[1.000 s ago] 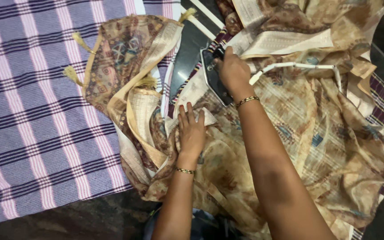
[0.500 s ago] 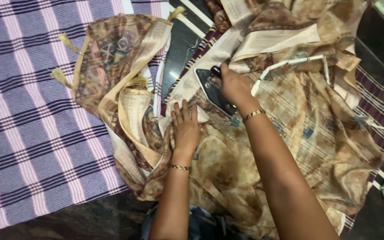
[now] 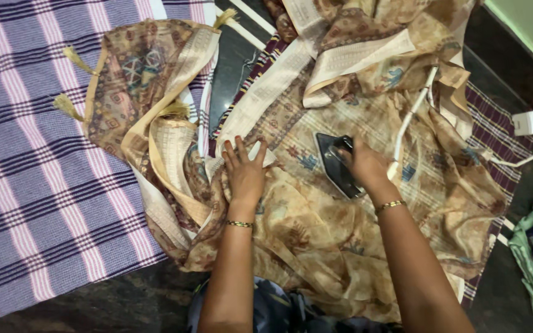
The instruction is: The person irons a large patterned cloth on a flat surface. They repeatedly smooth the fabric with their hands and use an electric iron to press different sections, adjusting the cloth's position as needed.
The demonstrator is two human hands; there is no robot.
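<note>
right hand [image 3: 365,165] grips iron [image 3: 335,163] mid-cloth [image 3: 316,228] | left hand [image 3: 244,176] flat — open cloth around

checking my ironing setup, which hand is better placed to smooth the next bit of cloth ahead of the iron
Left. The left hand lies flat and free on the printed cloth, beside the iron. The right hand is closed around the iron's handle, so it probably cannot smooth anything.

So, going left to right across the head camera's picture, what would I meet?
Purple checked cloth → golden tassels → left hand flat on the brown printed fabric → dark iron under the right hand → white cord → white wall plug.
</note>
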